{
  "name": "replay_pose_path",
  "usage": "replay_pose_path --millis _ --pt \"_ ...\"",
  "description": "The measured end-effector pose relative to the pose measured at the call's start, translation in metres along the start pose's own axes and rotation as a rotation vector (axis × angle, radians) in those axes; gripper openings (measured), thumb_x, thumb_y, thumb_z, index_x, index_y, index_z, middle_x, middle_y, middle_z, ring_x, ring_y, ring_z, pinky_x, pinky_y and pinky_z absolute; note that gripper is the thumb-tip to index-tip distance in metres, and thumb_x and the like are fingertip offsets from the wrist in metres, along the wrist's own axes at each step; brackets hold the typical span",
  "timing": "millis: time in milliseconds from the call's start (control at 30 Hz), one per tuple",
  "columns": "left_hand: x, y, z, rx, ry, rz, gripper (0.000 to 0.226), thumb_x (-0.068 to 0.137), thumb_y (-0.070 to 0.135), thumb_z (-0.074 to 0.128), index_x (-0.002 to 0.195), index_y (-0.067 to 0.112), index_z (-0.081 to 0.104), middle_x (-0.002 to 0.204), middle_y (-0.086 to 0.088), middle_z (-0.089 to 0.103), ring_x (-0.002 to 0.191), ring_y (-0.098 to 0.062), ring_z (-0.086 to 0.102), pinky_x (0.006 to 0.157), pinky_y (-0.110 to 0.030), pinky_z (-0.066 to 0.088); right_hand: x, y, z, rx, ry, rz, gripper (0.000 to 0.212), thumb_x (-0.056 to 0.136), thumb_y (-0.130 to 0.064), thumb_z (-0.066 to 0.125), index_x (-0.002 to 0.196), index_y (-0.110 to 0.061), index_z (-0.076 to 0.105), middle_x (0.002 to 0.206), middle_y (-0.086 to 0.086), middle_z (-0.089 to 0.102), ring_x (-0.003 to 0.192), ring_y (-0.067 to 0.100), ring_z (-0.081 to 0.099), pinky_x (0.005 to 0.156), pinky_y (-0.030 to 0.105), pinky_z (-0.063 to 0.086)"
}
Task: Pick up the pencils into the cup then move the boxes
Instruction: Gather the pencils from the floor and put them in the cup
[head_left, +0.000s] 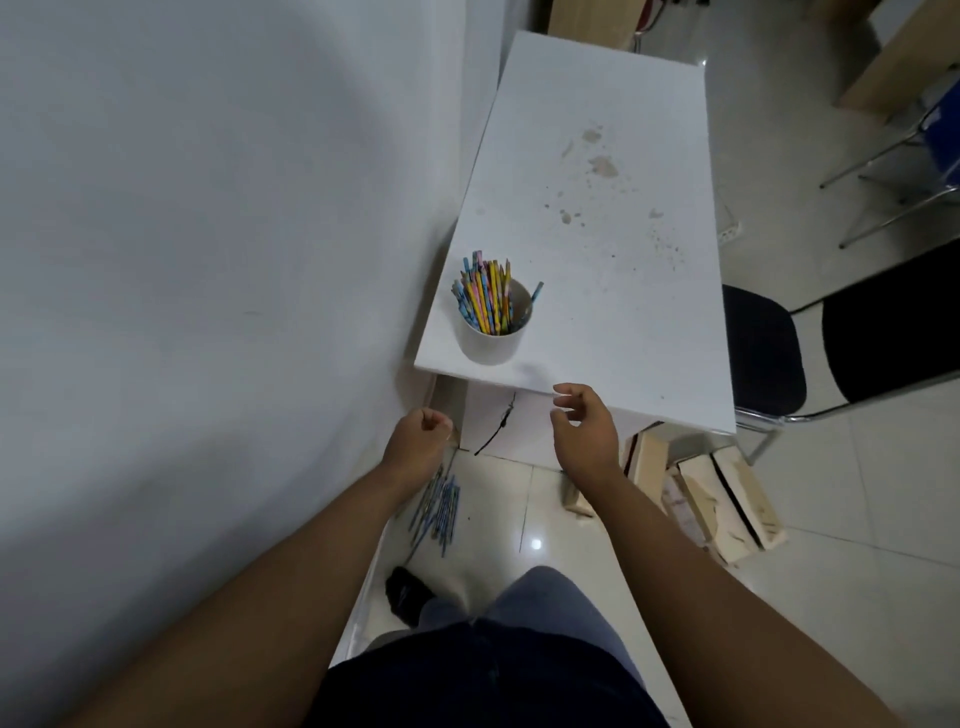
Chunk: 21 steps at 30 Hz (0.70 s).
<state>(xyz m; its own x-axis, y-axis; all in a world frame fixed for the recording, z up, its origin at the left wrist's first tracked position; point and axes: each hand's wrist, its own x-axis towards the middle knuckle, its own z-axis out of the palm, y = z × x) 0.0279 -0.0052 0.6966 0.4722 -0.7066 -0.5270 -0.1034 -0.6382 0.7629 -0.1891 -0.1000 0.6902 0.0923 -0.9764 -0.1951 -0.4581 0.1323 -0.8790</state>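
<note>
A white cup (491, 340) full of coloured pencils (485, 299) stands near the front left corner of the white table (597, 260). A bunch of blue pencils (439, 506) lies on the floor tiles below my left hand. My left hand (418, 441) hovers by the wall with its fingers curled, holding nothing that I can see. My right hand (582, 428) hangs at the table's front edge, fingers loosely curled and empty. Wooden boxes (727, 499) lie on the floor under the table's right front corner.
The wall (208, 260) runs close along the left. A black chair (769, 353) stands right of the table, a blue chair (940, 135) farther back. My legs and a dark-socked foot (408, 592) are at the bottom.
</note>
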Motion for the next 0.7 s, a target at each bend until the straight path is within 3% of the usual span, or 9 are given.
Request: replay_pose_path --millis 200,333,500,700 --pt "-0.025 -0.011 0.004 0.019 0.012 0.035 0.011 0.103 0.025 0.057 0.104 0.016 0.062 0.099 -0.001 0.065 0.083 -0.014 0.059 0.069 -0.027 0.047 -0.031 0.019 -0.027 0.006 -0.001 0.02 0.03 0.097 -0.012 0.061 0.116 -0.035 0.068 0.106 -0.008 0.072 0.092 0.01 0.067 0.068 0.016 0.046" --pt "-0.05 -0.019 0.013 -0.027 0.024 0.048 0.013 0.104 0.029 0.057 0.107 0.017 0.062 0.107 -0.005 0.066 0.094 -0.021 0.061 0.088 -0.037 0.053 -0.053 0.03 -0.048 0.025 -0.029 -0.002 0.031 0.097 -0.011 0.062 0.115 -0.035 0.068 0.104 -0.007 0.071 0.092 0.012 0.067 0.07 0.019 0.049" --pt "-0.085 -0.04 0.026 -0.088 0.029 0.065 0.02 0.103 0.037 0.06 0.112 0.019 0.063 0.113 -0.003 0.066 0.112 -0.024 0.063 0.101 -0.046 0.055 -0.083 0.048 -0.069 0.058 -0.04 -0.006 0.029 0.098 -0.01 0.063 0.116 -0.031 0.069 0.104 -0.005 0.071 0.091 0.01 0.066 0.066 0.005 0.045" --pt "-0.131 -0.06 0.035 -0.175 0.058 0.103 0.026 0.102 0.043 0.059 0.122 0.026 0.058 0.125 0.006 0.061 0.121 -0.018 0.061 0.108 -0.049 0.051 -0.129 0.073 -0.08 0.125 -0.034 0.035 0.022 0.101 -0.011 0.063 0.115 -0.027 0.069 0.103 0.003 0.071 0.082 0.011 0.062 0.061 0.012 0.047"
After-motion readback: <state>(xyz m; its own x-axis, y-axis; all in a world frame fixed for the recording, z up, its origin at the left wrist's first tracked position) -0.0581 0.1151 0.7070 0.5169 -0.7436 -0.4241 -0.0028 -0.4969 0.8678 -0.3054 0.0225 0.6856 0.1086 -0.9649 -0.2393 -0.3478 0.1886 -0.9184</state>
